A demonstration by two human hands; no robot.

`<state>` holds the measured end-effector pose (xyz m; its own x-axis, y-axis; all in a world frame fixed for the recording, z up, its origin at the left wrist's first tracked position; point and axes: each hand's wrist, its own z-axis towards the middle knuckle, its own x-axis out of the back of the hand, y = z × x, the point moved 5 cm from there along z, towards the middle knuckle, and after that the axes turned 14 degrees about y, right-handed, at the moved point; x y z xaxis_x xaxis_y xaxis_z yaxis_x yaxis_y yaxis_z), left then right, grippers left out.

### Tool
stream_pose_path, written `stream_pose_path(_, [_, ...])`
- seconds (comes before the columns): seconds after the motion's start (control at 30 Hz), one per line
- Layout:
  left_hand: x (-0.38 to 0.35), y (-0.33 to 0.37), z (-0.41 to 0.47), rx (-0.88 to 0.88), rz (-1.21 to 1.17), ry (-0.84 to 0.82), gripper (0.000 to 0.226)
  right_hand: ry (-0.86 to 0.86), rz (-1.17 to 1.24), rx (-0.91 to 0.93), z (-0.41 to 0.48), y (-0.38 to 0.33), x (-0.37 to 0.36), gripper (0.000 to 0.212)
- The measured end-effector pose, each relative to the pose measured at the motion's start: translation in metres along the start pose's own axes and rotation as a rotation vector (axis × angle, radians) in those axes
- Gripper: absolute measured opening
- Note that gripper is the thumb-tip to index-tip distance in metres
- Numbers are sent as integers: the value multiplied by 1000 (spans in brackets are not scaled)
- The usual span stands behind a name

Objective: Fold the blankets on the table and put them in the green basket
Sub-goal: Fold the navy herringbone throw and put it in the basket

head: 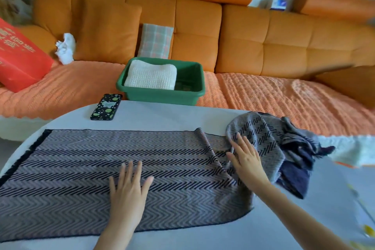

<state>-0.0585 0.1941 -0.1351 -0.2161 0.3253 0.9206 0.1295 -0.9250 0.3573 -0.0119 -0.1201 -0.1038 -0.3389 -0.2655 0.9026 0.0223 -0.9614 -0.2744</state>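
A grey and black zigzag blanket [81,160] lies spread flat across the white table [162,117]; its right end is bunched in a heap [269,138] with a dark blue underside showing. My left hand [127,189] presses flat on the spread part, fingers straight. Over a crease beside the heap, my right hand [246,160] lies flat with its fingers apart. The green basket [188,95] stands on the sofa behind the table. A folded white knit blanket [151,76] fills the basket's left side.
A phone [106,106] in a dark spotted case lies at the table's far edge. Behind is an orange sofa [263,46] with a plaid cushion [155,40], a white cloth [66,48] and a red bag [18,55]. Yellow objects [367,231] lie at the table's right edge.
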Motion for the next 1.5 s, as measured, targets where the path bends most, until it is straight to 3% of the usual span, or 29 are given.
stream_pose_path(0.07, [-19,49,-8,-122,-27,-15,81,28,-34,-147,-2,48,18,51])
stream_pose_path(0.17, [-48,109,-22,-275,-58,-23,113,28,-49,-305,-12,101,35,49])
stream_pose_path(0.2, [-59,123,-28,-316,-36,-44,114,26,-56,-316,-15,111,38,49])
stream_pose_path(0.3, [-81,146,-48,-409,4,-92,82,71,-51,-319,-18,125,42,50])
stream_pose_path(0.37, [-87,145,-52,-433,-4,-61,69,165,-38,-327,-16,127,44,38])
stream_pose_path(0.47, [-85,141,-50,-455,8,22,67,283,23,-364,-15,122,52,18])
stream_pose_path(0.7, [-95,138,-47,-478,77,42,66,498,137,-305,-66,124,123,18])
stream_pose_path(0.83, [-96,137,-47,-480,81,35,65,409,73,-363,-108,138,129,20])
stream_pose_path(1.0, [-95,138,-48,-460,65,48,67,95,-113,-493,-137,162,93,19])
stream_pose_path(1.2, [-97,138,-46,-477,96,72,67,305,-57,-328,-90,153,111,33])
stream_pose_path(1.33, [-99,139,-46,-499,127,105,65,206,-14,-194,-17,135,93,47])
stream_pose_path(1.5, [-98,140,-48,-487,98,74,61,38,-191,-32,53,116,55,56])
